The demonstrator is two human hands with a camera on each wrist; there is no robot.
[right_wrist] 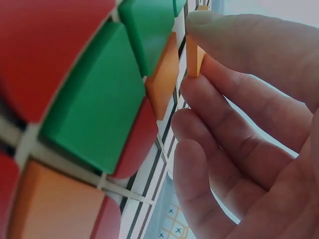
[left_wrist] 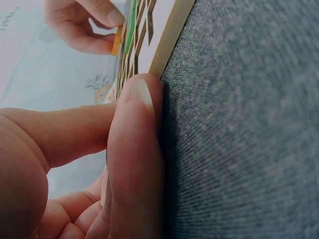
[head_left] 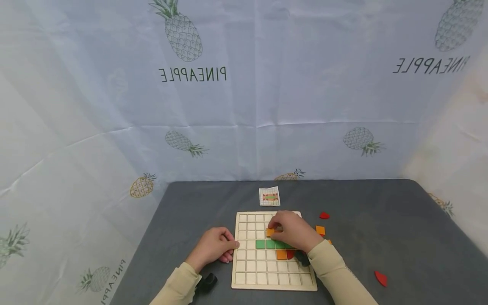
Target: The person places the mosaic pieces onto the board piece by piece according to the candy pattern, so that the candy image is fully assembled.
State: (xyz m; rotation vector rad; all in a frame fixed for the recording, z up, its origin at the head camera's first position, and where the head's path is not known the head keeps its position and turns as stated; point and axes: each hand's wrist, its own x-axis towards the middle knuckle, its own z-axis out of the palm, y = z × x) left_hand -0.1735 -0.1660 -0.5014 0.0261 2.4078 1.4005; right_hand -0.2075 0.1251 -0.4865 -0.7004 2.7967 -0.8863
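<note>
A wooden grid board (head_left: 251,267) lies flat on the dark table. My left hand (head_left: 214,246) is at its left side, thumb and a finger pinching the edge. With thumb and fingertips, my right hand (head_left: 296,231) grips an orange square tile (right_wrist: 193,57), held tilted over a cell in the board's upper part. Just below runs a row of green tiles (head_left: 270,244), partly hidden by the right hand. An orange tile (head_left: 281,254) and a red rounded piece (head_left: 290,254) sit under that row. The right wrist view shows green, orange and red pieces in their cells close up.
Behind the board lies a small pattern card (head_left: 270,196) with a coloured grid. To the right are loose pieces: a red one (head_left: 324,215), an orange square (head_left: 320,230) and another red piece (head_left: 381,278). A pineapple-print cloth (head_left: 255,101) hangs behind the table.
</note>
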